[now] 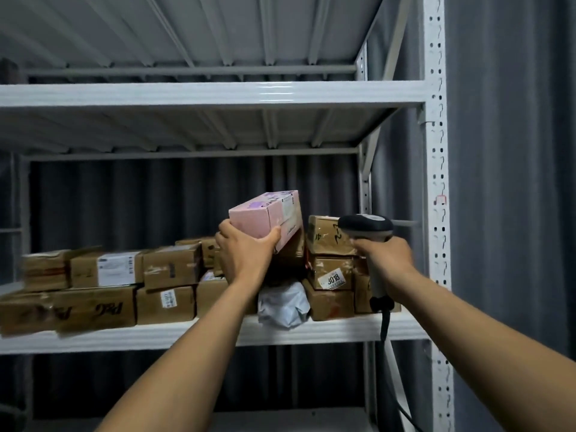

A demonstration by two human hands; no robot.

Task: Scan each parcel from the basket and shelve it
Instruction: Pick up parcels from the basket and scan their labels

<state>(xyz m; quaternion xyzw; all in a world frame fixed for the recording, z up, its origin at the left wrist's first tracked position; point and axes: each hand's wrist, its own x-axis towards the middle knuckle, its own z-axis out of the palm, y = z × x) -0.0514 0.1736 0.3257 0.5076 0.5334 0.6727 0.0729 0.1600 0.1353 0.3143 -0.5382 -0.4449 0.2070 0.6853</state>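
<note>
The left hand (246,251) grips a pink box (268,218) above the shelf (311,333); the right hand (388,255) holds a scanner (367,227).

A parcel storeroom: white metal racking (434,182) stacked with taped cartons (171,266).

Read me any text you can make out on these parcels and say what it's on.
"3018": sticker on the brown box right of the white bag.
"P&G": upside down on the bottom-left carton.
Too blurred: labels on the pink box and mid-left carton, handwriting on the top-right box.
</note>
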